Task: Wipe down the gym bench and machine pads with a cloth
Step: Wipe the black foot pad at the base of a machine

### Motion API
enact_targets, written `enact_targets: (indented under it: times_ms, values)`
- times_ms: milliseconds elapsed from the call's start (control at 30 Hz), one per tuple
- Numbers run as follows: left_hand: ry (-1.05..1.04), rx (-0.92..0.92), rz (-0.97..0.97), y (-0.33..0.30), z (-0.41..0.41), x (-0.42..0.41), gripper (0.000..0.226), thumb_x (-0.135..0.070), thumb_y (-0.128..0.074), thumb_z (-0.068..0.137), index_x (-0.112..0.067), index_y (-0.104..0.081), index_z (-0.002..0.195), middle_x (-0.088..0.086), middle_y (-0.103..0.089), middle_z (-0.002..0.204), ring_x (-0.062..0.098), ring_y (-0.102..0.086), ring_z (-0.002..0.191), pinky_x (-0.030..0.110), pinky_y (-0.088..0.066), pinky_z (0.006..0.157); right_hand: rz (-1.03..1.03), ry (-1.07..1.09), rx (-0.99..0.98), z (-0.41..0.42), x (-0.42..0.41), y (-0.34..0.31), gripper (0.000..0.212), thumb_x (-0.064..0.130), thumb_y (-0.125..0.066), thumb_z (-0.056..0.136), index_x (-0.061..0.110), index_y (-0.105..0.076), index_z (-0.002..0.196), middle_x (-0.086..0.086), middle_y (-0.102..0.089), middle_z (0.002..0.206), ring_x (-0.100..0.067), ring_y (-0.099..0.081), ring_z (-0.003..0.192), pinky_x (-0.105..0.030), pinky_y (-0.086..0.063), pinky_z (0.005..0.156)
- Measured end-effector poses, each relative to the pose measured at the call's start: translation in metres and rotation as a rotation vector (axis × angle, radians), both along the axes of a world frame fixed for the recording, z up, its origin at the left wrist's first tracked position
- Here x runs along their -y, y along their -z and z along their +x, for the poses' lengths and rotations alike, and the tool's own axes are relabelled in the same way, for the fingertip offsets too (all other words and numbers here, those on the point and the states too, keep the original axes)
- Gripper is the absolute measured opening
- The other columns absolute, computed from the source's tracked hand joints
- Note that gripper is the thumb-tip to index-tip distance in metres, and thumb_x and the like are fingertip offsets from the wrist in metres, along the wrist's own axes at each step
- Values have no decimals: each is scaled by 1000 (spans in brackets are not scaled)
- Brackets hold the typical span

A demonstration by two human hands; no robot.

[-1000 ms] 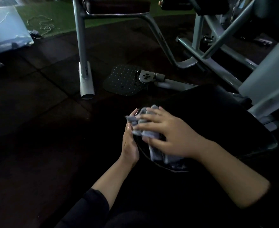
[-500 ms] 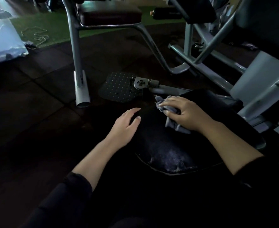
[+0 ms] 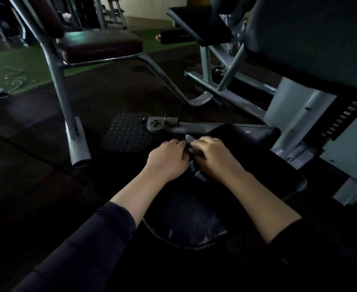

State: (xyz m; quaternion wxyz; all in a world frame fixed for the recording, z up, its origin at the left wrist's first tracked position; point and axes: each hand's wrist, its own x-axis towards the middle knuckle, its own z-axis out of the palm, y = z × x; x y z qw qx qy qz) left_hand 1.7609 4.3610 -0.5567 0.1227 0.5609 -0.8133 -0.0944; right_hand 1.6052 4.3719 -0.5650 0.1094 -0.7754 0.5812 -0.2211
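Note:
A black seat pad of the machine lies in front of me, shiny at its near end. At the pad's far edge both hands meet over a grey cloth. My right hand grips the cloth with curled fingers, and most of the cloth is hidden under it. My left hand sits right beside it, fingers curled at the cloth's far corner. Whether the left fingers pinch the cloth or only touch it is hard to tell in the dim light.
A grey machine frame rises at the right. A dotted black footplate on a metal arm lies beyond the pad. At the back left stands a dark red bench on grey legs. Dark rubber flooring surrounds everything.
My right hand slid the cloth from the pad's near end to its far edge. My left hand left the pad's left side and joined the right hand at the cloth.

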Motion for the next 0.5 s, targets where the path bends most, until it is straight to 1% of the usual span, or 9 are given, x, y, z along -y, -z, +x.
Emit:
enact_targets:
  times_ms: [67,133,200,367,433,500]
  values:
    - [9,25,-13,-4,-8,14,35,-32,-42,95,-20,-55,125,3,-58,120,26,-54,113,40,-51,83,19,19,-20,-7,10,2,39,20,-51,94,14,-57,132,-10,-53,130,-31,-44,121,-32,-36,102]
    - [-1,72,3,-14,-18,25,33,-33,-42,95,-20,-56,123,2,-58,118,25,-55,112,38,-50,80,87,43,-35,-16,21,-4,40,20,-48,95,14,-53,134,-11,-49,133,-32,-42,122,-36,-38,103]
    - [4,125,6,-31,-30,36,33,-34,-41,95,-20,-56,120,1,-58,116,24,-55,111,36,-47,77,169,83,-23,-25,30,-19,43,18,-46,96,15,-48,139,-11,-45,138,-32,-39,124,-36,-36,105]
    - [42,171,38,-80,-42,41,34,-34,-40,96,-19,-53,123,0,-58,119,22,-54,112,35,-44,85,273,155,2,-36,35,-73,48,15,-47,95,21,-44,142,-10,-41,141,-31,-34,126,-35,-33,104]
    - [51,170,60,-105,-41,37,32,-33,-41,96,-18,-55,120,0,-59,118,22,-54,112,35,-42,88,302,178,21,-35,31,-100,48,16,-46,97,21,-42,144,-11,-40,141,-31,-33,127,-36,-33,105]
    - [55,186,87,-131,-38,28,29,-31,-42,95,-17,-56,116,1,-60,117,23,-55,111,35,-41,92,335,198,17,-30,22,-129,52,18,-46,98,22,-34,148,-11,-40,141,-32,-33,126,-36,-32,105]
